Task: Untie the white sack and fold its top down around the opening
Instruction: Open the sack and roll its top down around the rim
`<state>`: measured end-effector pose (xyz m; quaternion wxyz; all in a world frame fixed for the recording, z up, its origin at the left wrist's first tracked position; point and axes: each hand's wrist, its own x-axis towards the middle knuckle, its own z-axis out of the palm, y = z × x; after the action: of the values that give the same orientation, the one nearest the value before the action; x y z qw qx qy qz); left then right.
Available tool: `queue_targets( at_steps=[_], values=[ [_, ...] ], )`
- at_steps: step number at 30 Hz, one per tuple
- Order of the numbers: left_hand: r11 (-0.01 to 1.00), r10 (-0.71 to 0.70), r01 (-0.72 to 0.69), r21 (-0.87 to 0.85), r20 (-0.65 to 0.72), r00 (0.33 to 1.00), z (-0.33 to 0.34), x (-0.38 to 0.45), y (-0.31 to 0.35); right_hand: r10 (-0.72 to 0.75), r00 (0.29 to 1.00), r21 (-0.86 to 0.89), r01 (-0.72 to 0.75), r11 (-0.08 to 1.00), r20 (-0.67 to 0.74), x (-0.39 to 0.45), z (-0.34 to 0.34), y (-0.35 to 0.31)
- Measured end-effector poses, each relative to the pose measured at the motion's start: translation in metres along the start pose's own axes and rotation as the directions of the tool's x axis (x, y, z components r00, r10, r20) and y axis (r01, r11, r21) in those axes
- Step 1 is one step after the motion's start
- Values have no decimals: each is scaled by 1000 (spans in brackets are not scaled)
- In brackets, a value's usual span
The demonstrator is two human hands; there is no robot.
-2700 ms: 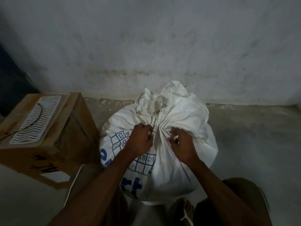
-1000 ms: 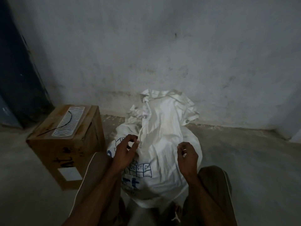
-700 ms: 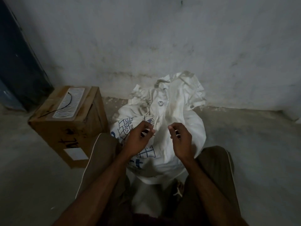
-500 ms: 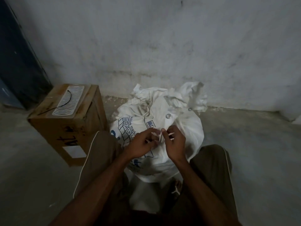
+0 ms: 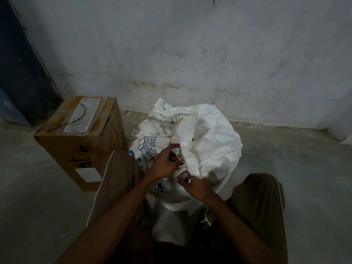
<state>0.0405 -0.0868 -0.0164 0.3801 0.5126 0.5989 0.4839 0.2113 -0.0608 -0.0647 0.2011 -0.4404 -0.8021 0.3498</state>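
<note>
Now both hands [image 5: 165, 164] [image 5: 194, 184] pinching white sack [image 5: 209, 141] top edge, cardboard box [image 5: 82, 141] near its left

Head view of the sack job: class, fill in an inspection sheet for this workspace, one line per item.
Surface: bare grey concrete floor.
Job's things: white sack upright between the knees, top loosened and flopped over, not folded down.
Clutter: cardboard box left of the sack.
Hands: left hand pinches a thin white tie; right hand grips the sack's edge.
Cables: black cord on the box top.
Surroundings: stained wall, dark door.
</note>
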Motion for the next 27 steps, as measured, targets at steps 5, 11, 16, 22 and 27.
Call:
queue_targets(
  at_steps=[5,11,16,22,27],
  values=[
    [961,73,-91,261,79,994,1,-1,-8,50,999,338,-49,940,5,-25,-46,-18],
    [914,54,-96,393,116,992,-2,4,-18,150,980,767,2,642,-128,-33,-79,-32],
    [941,74,-114,319,136,988,6,-3,-22,513,851,919,-102,381,-118,-18,-82,-28],
    [980,-28,14,-201,-66,997,8,-6,15,580,641,645,-170,745,-502,-15,-60,-16],
    [981,191,-192,32,41,981,21,-11,15,99,544,-157,-404,901,-833,-11,-53,-27]
  ],
)
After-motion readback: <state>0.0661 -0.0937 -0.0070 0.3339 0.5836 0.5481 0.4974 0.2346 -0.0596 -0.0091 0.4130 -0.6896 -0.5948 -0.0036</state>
